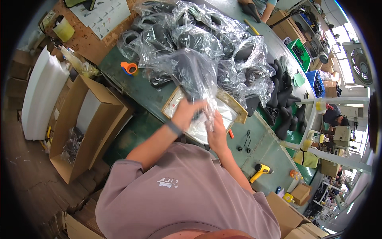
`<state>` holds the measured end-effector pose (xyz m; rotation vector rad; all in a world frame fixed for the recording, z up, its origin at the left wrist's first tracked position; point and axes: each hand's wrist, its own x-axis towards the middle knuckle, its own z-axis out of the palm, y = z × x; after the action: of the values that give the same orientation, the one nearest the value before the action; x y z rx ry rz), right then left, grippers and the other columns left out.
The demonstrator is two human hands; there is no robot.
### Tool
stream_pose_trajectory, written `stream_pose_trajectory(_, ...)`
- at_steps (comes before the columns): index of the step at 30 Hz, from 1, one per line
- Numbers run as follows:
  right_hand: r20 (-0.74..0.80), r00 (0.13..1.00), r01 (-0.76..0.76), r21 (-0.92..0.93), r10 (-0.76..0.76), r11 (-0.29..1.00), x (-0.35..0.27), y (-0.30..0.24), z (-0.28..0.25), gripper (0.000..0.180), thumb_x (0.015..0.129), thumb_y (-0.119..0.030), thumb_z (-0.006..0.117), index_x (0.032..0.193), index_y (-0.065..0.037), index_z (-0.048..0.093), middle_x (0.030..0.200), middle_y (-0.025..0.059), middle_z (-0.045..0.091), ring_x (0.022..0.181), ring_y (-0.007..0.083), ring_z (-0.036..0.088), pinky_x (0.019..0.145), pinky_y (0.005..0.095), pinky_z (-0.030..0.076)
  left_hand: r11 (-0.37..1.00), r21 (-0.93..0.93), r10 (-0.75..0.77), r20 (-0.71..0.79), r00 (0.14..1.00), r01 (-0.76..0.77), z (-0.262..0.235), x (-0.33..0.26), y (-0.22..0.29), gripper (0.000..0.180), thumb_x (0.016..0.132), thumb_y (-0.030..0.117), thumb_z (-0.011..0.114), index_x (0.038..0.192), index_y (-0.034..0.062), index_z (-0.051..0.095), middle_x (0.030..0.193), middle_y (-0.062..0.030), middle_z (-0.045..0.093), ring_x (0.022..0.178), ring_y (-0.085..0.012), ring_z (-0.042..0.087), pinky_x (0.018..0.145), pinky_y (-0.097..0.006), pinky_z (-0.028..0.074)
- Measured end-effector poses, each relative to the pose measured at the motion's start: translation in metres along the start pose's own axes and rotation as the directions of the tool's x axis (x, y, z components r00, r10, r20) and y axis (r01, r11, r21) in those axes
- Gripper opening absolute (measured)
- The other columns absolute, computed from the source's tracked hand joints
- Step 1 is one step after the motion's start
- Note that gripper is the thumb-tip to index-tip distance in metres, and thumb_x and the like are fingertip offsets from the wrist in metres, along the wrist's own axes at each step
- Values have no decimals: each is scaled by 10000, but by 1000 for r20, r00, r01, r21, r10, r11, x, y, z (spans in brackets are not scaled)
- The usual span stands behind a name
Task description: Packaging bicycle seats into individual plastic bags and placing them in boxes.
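Note:
A black bicycle saddle [191, 71] inside a clear plastic bag is held up in front of me. My left hand [187, 114] is closed round the lower end of the bagged saddle, its fingers slightly blurred. On the other side, my right hand [217, 131] is closed on the gathered plastic of the bag's mouth. Below both hands lies a shallow open tray [238, 104] with a worn tan rim and white plastic bags in it. Just beyond, a large heap of bagged saddles [159, 36] covers the bench.
An orange tape roll [129, 67] sits left of the heap, unwrapped black saddles [283, 119] to its right. A yellow heat gun [260, 172] and a black wire part [244, 142] lie on the green bench [258, 137]. An open carton [85, 119] stands at left; a person [263, 8] is opposite.

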<state>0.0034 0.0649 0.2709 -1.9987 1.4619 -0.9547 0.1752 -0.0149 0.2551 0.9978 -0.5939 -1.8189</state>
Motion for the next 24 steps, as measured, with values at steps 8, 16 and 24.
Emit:
stream_pose_trajectory(8,206,934,-305,39,291,951,-76,45,-55,416,1050,-167,743,1444,-39,698,1361,210,740,1279,387,692,1101,458,544,882,-229,265,-482,835,-412,-119,298,182,378,1030,47,764,1369,-17,609,1073,-172,749,937,-259,775,793,-329,665)
stream_pose_trajectory(16,-175,559,-742,330,810,584,-272,257,-121,444,1012,-206,784,1386,27,724,1140,184,816,1019,274,786,924,392,613,366,691,703,233,672,-623,72,133,-129,198,1128,125,662,1270,-11,687,944,-42,692,827,-156,646,752,-320,555)
stream_pose_trajectory(24,-411,431,-855,100,804,509,-260,512,-267,673,941,-287,811,1510,13,615,1335,259,741,1231,452,706,1065,513,564,197,809,-494,570,657,-554,135,-16,-291,403,1016,193,771,1413,144,728,1093,-119,824,936,-336,795,822,-417,632)
